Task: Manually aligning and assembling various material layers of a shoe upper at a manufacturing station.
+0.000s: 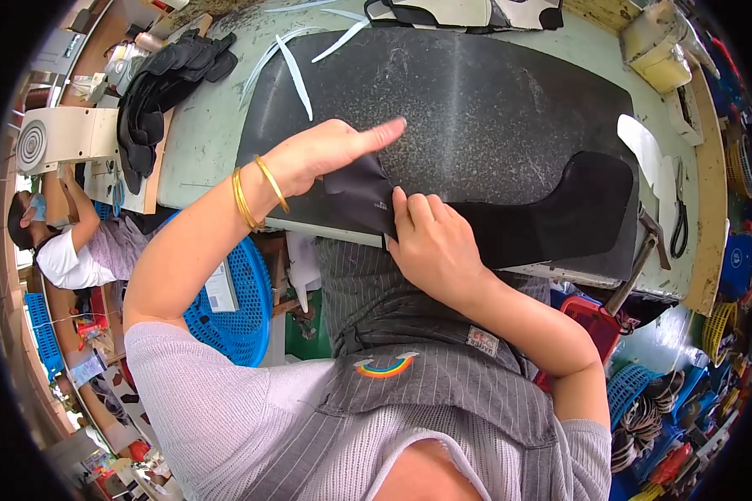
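Note:
A long black curved piece (pixel 551 221), like a cut shoe-upper part, lies along the near side of a worn dark board (pixel 443 100). Its left end rises into a smooth, shiny black flap (pixel 361 199) with small print. My right hand (pixel 434 246) is closed on the edge beside this flap, fingertips pressed together. Above the flap is my left hand (pixel 317 154), wearing two gold bangles, its thumb stretched out to the right and clear of the piece. The left hand's other fingers are hidden behind the palm and flap.
Pale blue strips (pixel 294 79) lie at the board's far left. Stacked black curved pieces (pixel 163 92) sit farther left. Scissors (pixel 679 209) and a hammer (pixel 635 263) are at the right. A blue basket (pixel 255 292) stands below. Another person (pixel 79 242) works at far left.

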{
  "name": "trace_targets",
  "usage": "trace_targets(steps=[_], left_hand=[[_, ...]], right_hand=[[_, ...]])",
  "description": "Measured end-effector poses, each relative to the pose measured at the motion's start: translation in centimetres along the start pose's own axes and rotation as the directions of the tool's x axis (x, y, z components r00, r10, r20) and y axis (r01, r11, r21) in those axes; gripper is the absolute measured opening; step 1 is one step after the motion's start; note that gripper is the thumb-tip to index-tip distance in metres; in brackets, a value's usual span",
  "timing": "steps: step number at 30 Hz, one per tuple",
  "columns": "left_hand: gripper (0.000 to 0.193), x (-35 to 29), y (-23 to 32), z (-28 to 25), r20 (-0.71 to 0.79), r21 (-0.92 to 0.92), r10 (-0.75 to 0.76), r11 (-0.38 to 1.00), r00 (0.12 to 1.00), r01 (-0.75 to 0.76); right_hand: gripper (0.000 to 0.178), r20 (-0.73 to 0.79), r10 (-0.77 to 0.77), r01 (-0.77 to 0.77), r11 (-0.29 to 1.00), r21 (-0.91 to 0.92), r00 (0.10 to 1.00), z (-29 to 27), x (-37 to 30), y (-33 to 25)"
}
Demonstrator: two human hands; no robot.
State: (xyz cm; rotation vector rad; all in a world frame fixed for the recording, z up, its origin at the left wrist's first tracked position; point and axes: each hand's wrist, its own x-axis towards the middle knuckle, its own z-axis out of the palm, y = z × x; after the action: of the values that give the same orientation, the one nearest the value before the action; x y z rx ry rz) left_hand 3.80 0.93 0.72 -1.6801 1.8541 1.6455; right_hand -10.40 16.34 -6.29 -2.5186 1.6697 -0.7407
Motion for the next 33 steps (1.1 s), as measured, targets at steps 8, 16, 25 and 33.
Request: trace_targets(steps=[8,16,25,33], left_hand=[[0.058,-0.8,0.7,-0.4,0.056,-0.286,-0.051,0.956,0.997,0.065],[0.02,-1.3,-1.7,-0.2,0.172,-0.187,0.209,0.966,0.963,-0.176],[0.03,-3.4,-3.0,0.7,-0.001,-0.195,0.139,0.971,0.99,-0.136],[0.021,-1.0,-2.2,-0.4,0.163,-0.149,0.128,0.983,0.978,-0.104]], right_hand=[[0.049,0.094,-0.189,0.203,0.964,-0.169,0.977,-0.5,0.3,0.3],[0.032,0.027,-0.193,0.194,0.974,-0.118,0.981,-0.3,0.3,0.3],[0.044,0.026,-0.165,0.167,0.983,-0.075,0.986,0.0,-0.2,0.4],[0.026,-0.004,-0.168,0.167,0.982,-0.089,0.986,0.1,0.0,0.6]])
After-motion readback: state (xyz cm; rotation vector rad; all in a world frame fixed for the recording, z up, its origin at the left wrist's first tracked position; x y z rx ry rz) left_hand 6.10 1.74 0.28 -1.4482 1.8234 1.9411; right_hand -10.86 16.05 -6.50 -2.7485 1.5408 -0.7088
